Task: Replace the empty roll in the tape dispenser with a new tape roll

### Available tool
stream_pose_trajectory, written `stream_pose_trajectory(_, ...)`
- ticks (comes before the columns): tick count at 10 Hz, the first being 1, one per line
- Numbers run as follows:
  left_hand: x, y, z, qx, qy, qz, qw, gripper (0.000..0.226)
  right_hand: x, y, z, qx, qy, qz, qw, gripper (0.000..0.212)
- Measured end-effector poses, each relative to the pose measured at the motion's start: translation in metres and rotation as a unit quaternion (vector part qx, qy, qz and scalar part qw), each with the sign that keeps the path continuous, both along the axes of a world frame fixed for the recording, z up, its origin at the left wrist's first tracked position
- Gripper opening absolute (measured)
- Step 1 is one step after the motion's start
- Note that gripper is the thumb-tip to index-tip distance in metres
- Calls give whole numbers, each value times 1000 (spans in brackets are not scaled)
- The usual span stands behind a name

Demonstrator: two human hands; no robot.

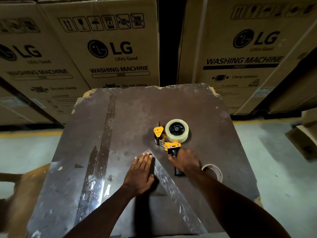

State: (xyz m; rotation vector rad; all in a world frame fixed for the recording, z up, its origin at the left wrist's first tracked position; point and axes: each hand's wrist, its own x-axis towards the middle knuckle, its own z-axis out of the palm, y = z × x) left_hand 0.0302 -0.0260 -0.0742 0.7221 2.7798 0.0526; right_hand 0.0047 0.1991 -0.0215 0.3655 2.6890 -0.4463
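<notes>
The tape dispenser [169, 138] lies on its side on the dark brown table [197, 103], right of the table's centre, with its long axis running from the black handle nearest the person up to the roll end farther away, tilted slightly to the left. A full roll of clear tape [177, 130] sits on its black hub, facing upward, and the orange guard plate lies just left of the roll. The right hand [186, 161] covers the handle, fingers curled over it with the thumb on the left side; whether they clamp it firmly cannot be told. The left hand [139, 170] rests flat and spread on the table, just left of the handle, not touching the dispenser, on a shiny strip of tape stuck to the surface. The empty cardboard core [214, 171] lies beside the right wrist.
</notes>
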Motion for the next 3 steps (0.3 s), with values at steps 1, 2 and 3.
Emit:
stream_pose_trajectory(1,-2,12,5,-2,17,26,999,79,7,-2,1,57,12,24,998,71)
stream_pose_trajectory(2,-7,22,10,9,52,43,998,78,11,1,5,62,67,10,996,68)
stream_pose_trajectory(3,-16,31,20,46,80,57,994,77,9,7,11,68,160,8,985,58)
